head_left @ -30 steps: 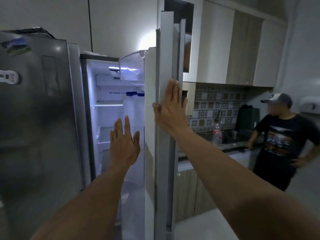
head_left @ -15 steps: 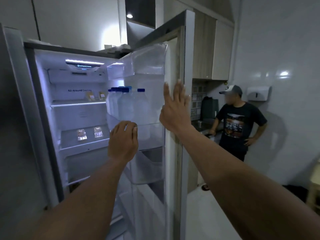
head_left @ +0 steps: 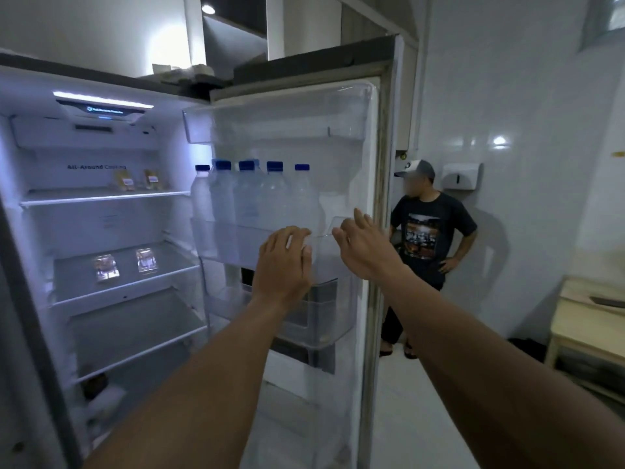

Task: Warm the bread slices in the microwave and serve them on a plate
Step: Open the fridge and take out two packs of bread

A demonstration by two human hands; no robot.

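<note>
Facing an open fridge (head_left: 111, 225), lit inside, with its door (head_left: 341, 170) swung out to the right. Beyond the door, by the tiled wall, a bystander (head_left: 429, 231) in dark shirt and cap, hands on hips. Near the right edge, a pale wooden table (head_left: 581, 319). In the door, a clear bin (head_left: 323, 262) packed with blue-capped bottles (head_left: 250, 198), upright in a row. Left hand (head_left: 284, 265) on that bin's front rim, fingers curled over it. Right hand (head_left: 367, 247) just beside the left, fingers loosely straight and a little spread, tips at the bin's right corner; touching or not, cannot tell. On the top shelf (head_left: 84, 198), two small yellowish packets (head_left: 123, 180) with labels, side by side. On the middle shelf (head_left: 176, 265), two shiny packs (head_left: 106, 268), lying flat and slightly apart. Whether any of these hold the bread, cannot tell.
</note>
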